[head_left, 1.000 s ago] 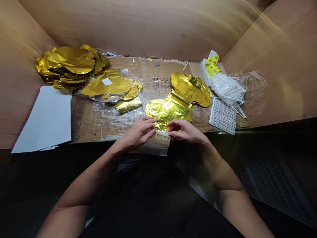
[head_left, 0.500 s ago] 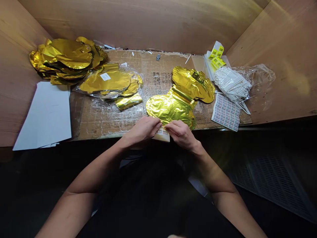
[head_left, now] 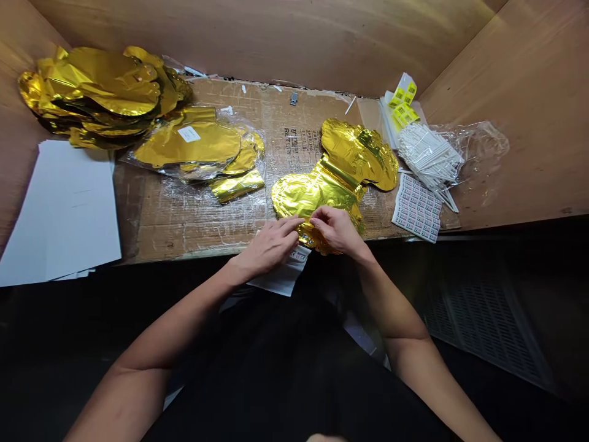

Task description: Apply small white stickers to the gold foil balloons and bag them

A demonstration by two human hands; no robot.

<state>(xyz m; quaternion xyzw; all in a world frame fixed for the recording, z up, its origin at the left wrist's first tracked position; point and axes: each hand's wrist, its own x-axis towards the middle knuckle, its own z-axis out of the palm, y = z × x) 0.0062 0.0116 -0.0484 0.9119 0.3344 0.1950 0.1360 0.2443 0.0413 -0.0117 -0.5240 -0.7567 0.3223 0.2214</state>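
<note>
Gripping sticker strip (head_left: 280, 280) in left hand (head_left: 271, 245), pinching with right hand (head_left: 335, 230) over gold foil (head_left: 299, 193), unclear on what, near bagged white sticks (head_left: 427, 156).

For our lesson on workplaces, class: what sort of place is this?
Probably a workbench for light handwork, perhaps in a workshop: it holds gold foil pieces, a sheet of small printed stickers and a bundle of thin white sticks.
</note>
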